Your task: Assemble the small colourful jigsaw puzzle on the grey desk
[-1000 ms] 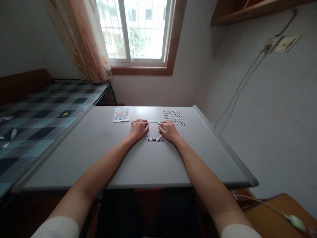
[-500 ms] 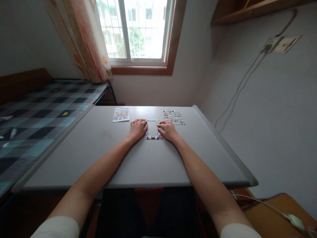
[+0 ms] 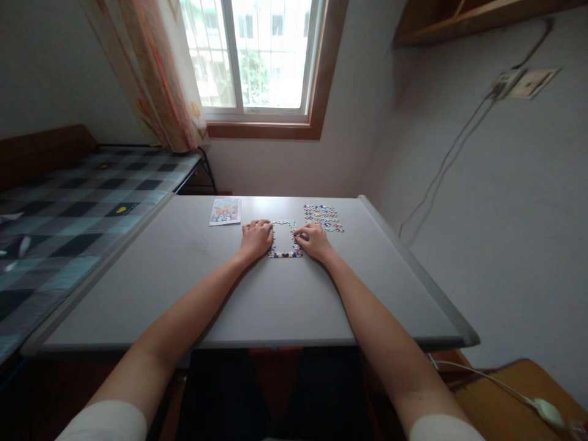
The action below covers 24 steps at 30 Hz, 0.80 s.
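A rectangular border of joined jigsaw puzzle pieces [image 3: 285, 255] lies flat on the grey-white table [image 3: 275, 300], with bare tabletop inside it. My left hand [image 3: 257, 236] rests palm down over its left side, fingers stretched toward the border and partly covering it. At the right side is my right hand [image 3: 312, 239], thumb and index finger pinched together on a piece of the right edge; that piece is mostly hidden by the fingertips. Several loose puzzle pieces [image 3: 320, 213] lie in rows just beyond my right hand. A picture sheet [image 3: 225, 211] lies beyond my left hand.
A bed with a checked cover [image 3: 133, 187] stands left of the table. Behind are a window [image 3: 271, 55] and a curtain [image 3: 156, 73]. A cable [image 3: 443, 162] hangs on the right wall, and a wooden stool [image 3: 519, 392] stands at the lower right.
My right hand's fingers have drawn together into a pinch and lifted slightly off the right edge, uncovering more of it. My left hand stays in place.
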Each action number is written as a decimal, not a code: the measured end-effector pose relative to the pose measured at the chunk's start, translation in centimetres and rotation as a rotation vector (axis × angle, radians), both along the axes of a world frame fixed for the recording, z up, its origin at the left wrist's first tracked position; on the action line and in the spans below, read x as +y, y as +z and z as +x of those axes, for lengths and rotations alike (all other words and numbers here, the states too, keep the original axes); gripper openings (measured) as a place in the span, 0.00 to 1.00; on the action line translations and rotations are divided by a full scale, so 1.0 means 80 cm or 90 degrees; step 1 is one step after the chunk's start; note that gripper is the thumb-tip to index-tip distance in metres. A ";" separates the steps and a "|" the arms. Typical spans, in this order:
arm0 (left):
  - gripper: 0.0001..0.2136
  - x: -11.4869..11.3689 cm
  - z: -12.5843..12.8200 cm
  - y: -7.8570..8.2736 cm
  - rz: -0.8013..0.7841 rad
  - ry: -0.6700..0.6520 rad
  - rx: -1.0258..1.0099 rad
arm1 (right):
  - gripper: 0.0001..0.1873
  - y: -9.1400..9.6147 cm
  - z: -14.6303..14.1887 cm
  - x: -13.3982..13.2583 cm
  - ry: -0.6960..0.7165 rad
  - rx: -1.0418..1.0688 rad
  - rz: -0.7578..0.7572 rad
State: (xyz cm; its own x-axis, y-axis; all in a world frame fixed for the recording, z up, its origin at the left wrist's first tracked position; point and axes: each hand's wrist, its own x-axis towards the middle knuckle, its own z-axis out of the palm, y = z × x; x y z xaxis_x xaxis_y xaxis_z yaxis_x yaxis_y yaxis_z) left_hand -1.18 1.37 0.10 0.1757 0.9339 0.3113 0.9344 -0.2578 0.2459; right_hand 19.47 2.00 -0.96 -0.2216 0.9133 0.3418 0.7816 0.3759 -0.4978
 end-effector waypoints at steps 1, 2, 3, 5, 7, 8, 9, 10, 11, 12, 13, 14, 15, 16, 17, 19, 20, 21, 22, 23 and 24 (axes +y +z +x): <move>0.16 0.001 0.000 -0.001 -0.002 -0.002 0.002 | 0.09 0.000 0.000 0.000 -0.004 -0.001 -0.003; 0.16 0.002 -0.001 -0.002 -0.005 -0.004 0.005 | 0.09 0.000 -0.001 0.000 -0.008 -0.002 -0.006; 0.17 0.003 -0.001 -0.003 -0.006 -0.006 0.009 | 0.09 0.000 -0.001 0.000 -0.010 -0.003 -0.007; 0.17 0.004 -0.002 -0.005 -0.008 -0.011 0.018 | 0.09 0.001 0.000 0.000 -0.009 0.001 -0.005; 0.18 0.004 -0.002 -0.005 -0.009 -0.013 0.022 | 0.09 0.003 0.000 -0.001 -0.004 0.008 -0.004; 0.18 0.003 -0.002 -0.005 -0.009 -0.014 0.023 | 0.08 0.004 0.000 -0.001 0.000 0.011 -0.004; 0.18 0.003 -0.001 -0.005 -0.009 -0.015 0.024 | 0.08 0.005 0.000 -0.001 0.003 0.013 -0.005; 0.18 0.003 -0.001 -0.005 -0.010 -0.016 0.026 | 0.07 0.005 0.000 -0.002 0.005 0.014 -0.006; 0.19 0.003 -0.001 -0.005 -0.013 -0.016 0.029 | 0.07 0.006 0.000 -0.002 0.003 0.015 -0.008; 0.19 0.003 -0.001 -0.005 -0.016 -0.014 0.032 | 0.07 0.006 -0.001 -0.002 0.000 0.015 -0.011; 0.19 0.003 -0.001 -0.005 -0.020 -0.013 0.034 | 0.07 0.006 -0.001 -0.002 -0.004 0.015 -0.013; 0.19 0.003 0.000 -0.005 -0.023 -0.011 0.035 | 0.07 0.005 -0.001 -0.002 -0.010 0.013 -0.014; 0.19 0.003 0.000 -0.005 -0.025 -0.010 0.034 | 0.07 0.005 -0.002 -0.001 -0.014 0.010 -0.015; 0.19 0.004 0.000 -0.005 -0.027 -0.008 0.033 | 0.07 0.004 -0.002 -0.001 -0.018 0.007 -0.015; 0.19 0.004 0.001 -0.006 -0.028 -0.006 0.033 | 0.07 0.003 -0.002 0.000 -0.020 0.004 -0.014; 0.19 0.003 0.002 -0.006 -0.031 -0.002 0.035 | 0.07 0.002 -0.002 0.000 -0.024 0.003 -0.009; 0.19 0.002 0.002 -0.006 -0.031 0.000 0.036 | 0.08 0.002 -0.002 0.000 -0.024 0.006 -0.008; 0.19 0.001 0.003 -0.005 -0.031 0.001 0.034 | 0.08 0.002 -0.002 0.000 -0.022 0.011 -0.007; 0.19 0.000 0.003 -0.004 -0.030 0.000 0.029 | 0.08 0.001 -0.002 0.000 -0.020 0.016 -0.007; 0.19 0.000 0.003 -0.004 -0.027 -0.001 0.022 | 0.08 0.002 -0.001 0.000 -0.018 0.020 -0.007; 0.19 -0.001 0.003 -0.003 -0.023 0.000 0.013 | 0.07 0.002 -0.001 -0.001 -0.016 0.022 -0.008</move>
State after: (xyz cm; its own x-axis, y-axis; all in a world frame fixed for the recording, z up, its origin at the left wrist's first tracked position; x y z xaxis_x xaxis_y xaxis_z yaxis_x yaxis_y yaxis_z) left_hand -0.91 1.30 -0.15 0.1826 0.9445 0.2729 0.9393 -0.2496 0.2355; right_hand 19.38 1.95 -0.82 -0.1864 0.9229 0.3368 0.7731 0.3493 -0.5294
